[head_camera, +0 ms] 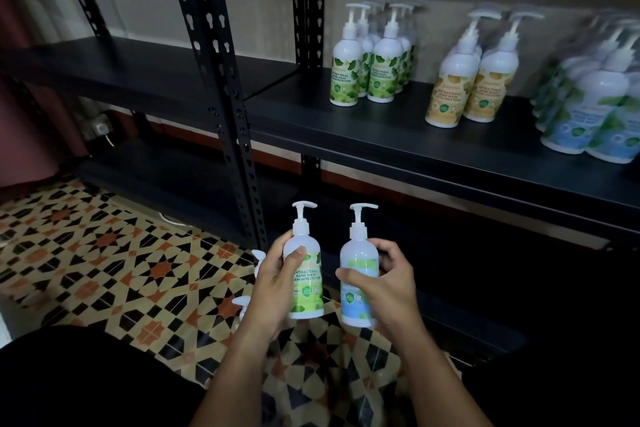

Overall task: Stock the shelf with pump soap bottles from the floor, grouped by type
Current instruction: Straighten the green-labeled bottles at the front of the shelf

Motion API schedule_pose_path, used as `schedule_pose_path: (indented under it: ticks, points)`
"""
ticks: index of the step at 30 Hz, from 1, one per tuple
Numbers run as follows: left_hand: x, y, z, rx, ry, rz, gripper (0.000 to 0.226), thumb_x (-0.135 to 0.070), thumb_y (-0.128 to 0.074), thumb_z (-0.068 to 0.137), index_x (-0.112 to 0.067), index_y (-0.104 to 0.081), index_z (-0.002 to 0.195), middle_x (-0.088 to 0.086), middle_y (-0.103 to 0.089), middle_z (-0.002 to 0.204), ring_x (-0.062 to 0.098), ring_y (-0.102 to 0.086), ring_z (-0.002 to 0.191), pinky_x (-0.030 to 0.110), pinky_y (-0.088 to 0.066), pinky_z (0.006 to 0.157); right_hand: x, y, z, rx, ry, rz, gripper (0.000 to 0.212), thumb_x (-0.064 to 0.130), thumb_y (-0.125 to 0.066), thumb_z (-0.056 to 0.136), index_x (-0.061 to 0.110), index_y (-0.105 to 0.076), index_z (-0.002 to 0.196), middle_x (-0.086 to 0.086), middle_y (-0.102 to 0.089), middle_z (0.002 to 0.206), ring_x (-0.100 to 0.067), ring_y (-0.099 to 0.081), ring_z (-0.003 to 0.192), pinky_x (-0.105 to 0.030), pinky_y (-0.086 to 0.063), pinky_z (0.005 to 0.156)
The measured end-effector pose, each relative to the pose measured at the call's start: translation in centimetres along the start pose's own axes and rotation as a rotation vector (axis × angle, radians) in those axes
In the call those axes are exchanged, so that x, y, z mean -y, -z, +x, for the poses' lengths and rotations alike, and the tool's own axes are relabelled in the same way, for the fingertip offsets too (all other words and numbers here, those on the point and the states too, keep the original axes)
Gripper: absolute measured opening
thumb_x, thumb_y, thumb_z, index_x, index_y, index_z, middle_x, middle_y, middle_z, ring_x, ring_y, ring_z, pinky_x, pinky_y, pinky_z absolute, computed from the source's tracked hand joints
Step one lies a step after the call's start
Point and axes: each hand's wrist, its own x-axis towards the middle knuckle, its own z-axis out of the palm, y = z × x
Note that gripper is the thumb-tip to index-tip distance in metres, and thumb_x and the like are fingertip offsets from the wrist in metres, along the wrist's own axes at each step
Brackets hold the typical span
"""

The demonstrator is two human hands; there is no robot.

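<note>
Left hand [273,282] grips the upright green bottle [304,274], right hand [384,282] the blue bottle [356,284]; green group [372,55] stands far, blue group [588,104] far right.

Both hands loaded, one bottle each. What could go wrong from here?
1. Mix-up: the left hand holds a green-label bottle and the right hand a blue-label bottle; the green group and blue group stand at opposite ends, so each could land in the wrong one.
2. Knock-over: the groups are tightly packed with tall pumps; adding one may topple its neighbours.

Bottle groups [377,59] on shelf [381,128] (black)
</note>
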Motion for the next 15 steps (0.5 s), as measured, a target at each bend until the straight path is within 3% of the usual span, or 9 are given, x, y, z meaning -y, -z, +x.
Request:
schedule_pose_path:
  ticks: [4, 7, 10, 12, 15]
  points:
    - [-0.03, -0.14, -0.27, -0.009, 0.022, 0.008, 0.031, -0.031, -0.048, 0.108, -0.043, -0.059, 0.134, 0.001, -0.075, 0.118, 0.024, -0.073, 0.108, 0.046, -0.061, 0.086, 0.11, 0.02, 0.05, 0.013, -0.015, 0.057, 0.050, 0.003, -0.087, 0.074, 0.025, -0.064, 0.112, 0.000, -0.076, 0.101, -0.020, -0.077, 0.082, -0.035, -0.063, 0.070]
    - [-0.28, -0.23, -0.65, -0.010, 0.041, -0.019, 0.028, -0.031, -0.048, 0.107, -0.040, -0.062, 0.130, 0.006, -0.075, 0.111, 0.025, -0.074, 0.097, 0.037, -0.060, 0.068, -0.05, -0.15, 0.26, 0.039, -0.034, 0.086, 0.045, 0.002, -0.080, 0.081, 0.029, -0.065, 0.113, 0.000, -0.077, 0.102, -0.024, -0.077, 0.086, -0.045, -0.064, 0.077]
    - [-0.34, -0.38, -0.86, 0.023, 0.018, -0.019, 0.028, -0.040, -0.064, 0.099, -0.037, -0.063, 0.127, 0.004, -0.075, 0.110, 0.022, -0.075, 0.095, 0.033, -0.059, 0.070, -0.32, -0.33, 0.36, 0.060, -0.043, 0.106, 0.042, 0.004, -0.073, 0.087, 0.032, -0.065, 0.117, -0.004, -0.077, 0.104, -0.027, -0.077, 0.090, -0.052, -0.063, 0.083]
    - [-0.12, -0.40, -0.73, 0.008, -0.008, 0.021, 0.045, -0.049, -0.082, 0.083, -0.042, -0.063, 0.124, 0.000, -0.075, 0.108, 0.022, -0.074, 0.100, 0.038, -0.061, 0.080, -0.53, -0.38, 0.40, 0.077, -0.043, 0.115, 0.040, 0.006, -0.068, 0.091, 0.034, -0.065, 0.119, -0.009, -0.076, 0.107, -0.031, -0.076, 0.093, -0.056, -0.061, 0.085]
    - [0.03, -0.45, -0.52, -0.037, -0.036, 0.056, 0.054, -0.040, -0.092, 0.075, -0.040, -0.066, 0.122, -0.001, -0.076, 0.106, 0.023, -0.074, 0.100, 0.044, -0.061, 0.088, -0.66, -0.41, 0.40, 0.091, -0.038, 0.125, 0.039, 0.015, -0.066, 0.090, 0.037, -0.064, 0.121, -0.010, -0.075, 0.108, -0.035, -0.074, 0.096, -0.057, -0.061, 0.086]
